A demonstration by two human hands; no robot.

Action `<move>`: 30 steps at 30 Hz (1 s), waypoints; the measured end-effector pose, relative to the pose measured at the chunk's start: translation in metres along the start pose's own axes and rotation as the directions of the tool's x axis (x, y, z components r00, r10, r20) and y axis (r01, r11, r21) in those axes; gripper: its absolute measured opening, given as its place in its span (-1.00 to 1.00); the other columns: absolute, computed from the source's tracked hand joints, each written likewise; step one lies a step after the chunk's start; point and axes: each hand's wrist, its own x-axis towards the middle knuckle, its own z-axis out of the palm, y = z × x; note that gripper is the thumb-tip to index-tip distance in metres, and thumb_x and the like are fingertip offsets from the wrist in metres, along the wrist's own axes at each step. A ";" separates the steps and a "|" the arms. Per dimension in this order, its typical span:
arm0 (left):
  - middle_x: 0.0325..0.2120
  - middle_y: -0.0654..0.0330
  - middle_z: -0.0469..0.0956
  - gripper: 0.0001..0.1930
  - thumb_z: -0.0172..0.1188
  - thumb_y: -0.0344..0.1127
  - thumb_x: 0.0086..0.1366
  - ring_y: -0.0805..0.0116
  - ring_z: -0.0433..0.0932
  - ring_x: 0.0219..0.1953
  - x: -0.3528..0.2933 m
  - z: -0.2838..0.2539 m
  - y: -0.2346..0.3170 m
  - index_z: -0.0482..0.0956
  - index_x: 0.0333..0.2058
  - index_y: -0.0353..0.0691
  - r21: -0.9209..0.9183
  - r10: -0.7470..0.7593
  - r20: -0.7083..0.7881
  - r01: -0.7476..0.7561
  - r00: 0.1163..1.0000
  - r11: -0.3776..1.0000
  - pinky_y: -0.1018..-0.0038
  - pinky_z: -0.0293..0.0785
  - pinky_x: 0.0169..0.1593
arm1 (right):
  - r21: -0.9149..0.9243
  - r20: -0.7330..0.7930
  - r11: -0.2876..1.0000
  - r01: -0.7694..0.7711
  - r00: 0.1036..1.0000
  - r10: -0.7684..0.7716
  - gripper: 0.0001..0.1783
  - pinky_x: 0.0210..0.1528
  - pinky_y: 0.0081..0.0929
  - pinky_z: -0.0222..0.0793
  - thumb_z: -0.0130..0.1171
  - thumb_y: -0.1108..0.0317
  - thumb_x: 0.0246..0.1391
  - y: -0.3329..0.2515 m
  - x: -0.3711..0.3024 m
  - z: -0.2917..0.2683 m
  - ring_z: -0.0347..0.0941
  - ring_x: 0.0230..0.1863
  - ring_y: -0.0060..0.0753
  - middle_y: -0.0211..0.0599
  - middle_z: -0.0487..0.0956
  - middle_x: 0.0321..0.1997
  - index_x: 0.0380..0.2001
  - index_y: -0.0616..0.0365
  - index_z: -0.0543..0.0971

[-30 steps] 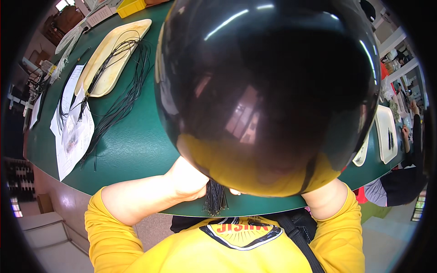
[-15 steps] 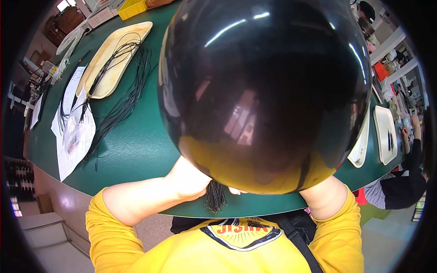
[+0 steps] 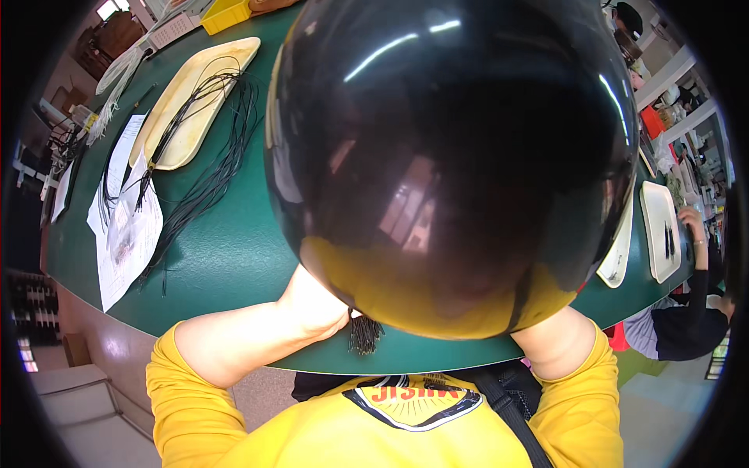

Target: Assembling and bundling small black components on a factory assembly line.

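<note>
A large glossy black dome [image 3: 460, 164] fills the middle of the view and covers most of both hands. Past its lower left edge shows the back of my left hand [image 3: 316, 304], curled closed around a bundle of thin black wires [image 3: 365, 335]. The wires' loose ends fan out below the hand, over the table's near edge. My right forearm [image 3: 552, 339] runs up under the dome's lower right side. My right hand and its fingers are hidden there, so what they hold does not show.
The green table [image 3: 226, 257] carries a cream tray [image 3: 191, 117] at the left, more black wires [image 3: 222, 171] and paper sheets [image 3: 129, 234]. A yellow bin [image 3: 226, 14] stands at the far left. Right of the dome are white trays [image 3: 662, 234], with another person's hand [image 3: 690, 221] by them.
My left hand and the wire bundle have shifted slightly up and left. A fingertip beside the bundle is now hidden. The other person's hand has moved to the right tray.
</note>
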 end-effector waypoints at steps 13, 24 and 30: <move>-0.51 0.12 0.50 -0.83 -0.05 -0.41 0.26 0.56 0.28 -0.76 0.001 0.006 0.021 0.45 -0.32 -0.42 -0.139 -0.121 0.163 0.144 0.979 0.980 0.70 0.14 -0.70 | 0.028 -0.042 0.997 -0.076 0.996 0.077 -0.16 0.09 -0.39 0.20 0.37 0.50 -0.34 -0.002 0.005 0.011 0.32 0.02 -0.29 -0.07 0.36 0.02 0.05 0.43 0.17; -0.53 0.15 0.50 -0.83 -0.05 -0.41 0.26 0.58 0.27 -0.77 0.004 0.010 0.031 0.45 -0.33 -0.41 -0.218 -0.182 0.259 0.242 0.948 0.946 0.71 0.14 -0.69 | -0.409 0.078 0.890 0.202 0.979 -0.186 -0.26 0.11 -0.38 0.16 0.37 0.48 -0.31 -0.014 0.015 0.012 0.32 0.01 -0.29 -0.06 0.39 0.00 -0.01 0.47 0.26; -0.54 0.16 0.50 -0.84 -0.05 -0.42 0.26 0.60 0.27 -0.78 0.002 0.010 0.035 0.45 -0.34 -0.41 -0.220 -0.182 0.250 0.239 0.951 0.946 0.72 0.14 -0.69 | -0.431 -0.019 0.874 0.225 0.966 -0.258 -0.27 0.17 -0.38 0.07 0.35 0.48 -0.28 -0.001 0.012 0.012 0.29 0.05 -0.27 -0.06 0.37 0.01 0.01 0.45 0.24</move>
